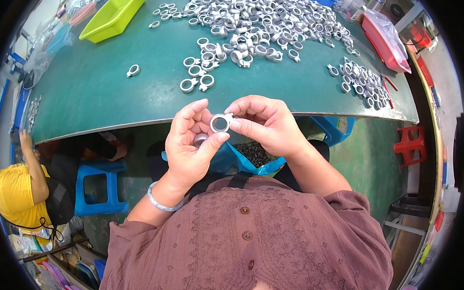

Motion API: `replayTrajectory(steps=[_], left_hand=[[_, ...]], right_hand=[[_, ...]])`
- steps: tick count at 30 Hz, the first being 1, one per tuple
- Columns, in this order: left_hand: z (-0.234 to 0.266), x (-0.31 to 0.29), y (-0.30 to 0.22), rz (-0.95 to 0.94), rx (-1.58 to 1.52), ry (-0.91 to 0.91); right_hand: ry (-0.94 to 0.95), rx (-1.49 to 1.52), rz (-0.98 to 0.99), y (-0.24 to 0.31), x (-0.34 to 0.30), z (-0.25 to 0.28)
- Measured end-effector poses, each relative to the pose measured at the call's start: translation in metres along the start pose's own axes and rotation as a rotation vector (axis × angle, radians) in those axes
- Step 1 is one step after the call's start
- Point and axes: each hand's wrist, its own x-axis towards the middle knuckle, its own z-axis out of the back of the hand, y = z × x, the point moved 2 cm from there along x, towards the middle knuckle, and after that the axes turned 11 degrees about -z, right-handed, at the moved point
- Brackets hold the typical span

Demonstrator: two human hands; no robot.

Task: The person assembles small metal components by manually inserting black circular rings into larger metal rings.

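Observation:
Between my hands, just over the near table edge, is a silver metal ring with a small lug on its side. My right hand pinches it by the lug between thumb and fingers. My left hand is cupped, with its fingers curled around a second metal ring that is partly hidden by the thumb. The held ring's opening faces up toward me. Below my hands, a blue plastic bag stands open with many small metal parts in it.
A large heap of silver rings covers the far middle of the green table. A smaller pile lies at right beside red-handled pliers. Yellow-green and red bins stand at the sides. A person in yellow sits at left.

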Motion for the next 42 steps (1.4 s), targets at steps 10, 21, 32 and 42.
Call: replayTrajectory(steps=[10,21,32,42], left_hand=[[0.005,-0.006,0.011,0.230,-0.296,-0.031],[0.013,-0.009,0.010,0.178,-0.371,-0.063],[0.020,-0.011,0.013,0.187,-0.469,-0.064],[0.018,-0.011,0.014,0.227,-0.541,-0.077]], right_hand=[[0.045,-0.138,0.007,0.005,0.006,0.005],[-0.280,-1.028,0.337,0.001,0.076,0.013],[-0.348,-1.309,0.278,0.004,0.080,0.001],[-0.330,-1.174,0.331,0.002,0.065,0.011]])
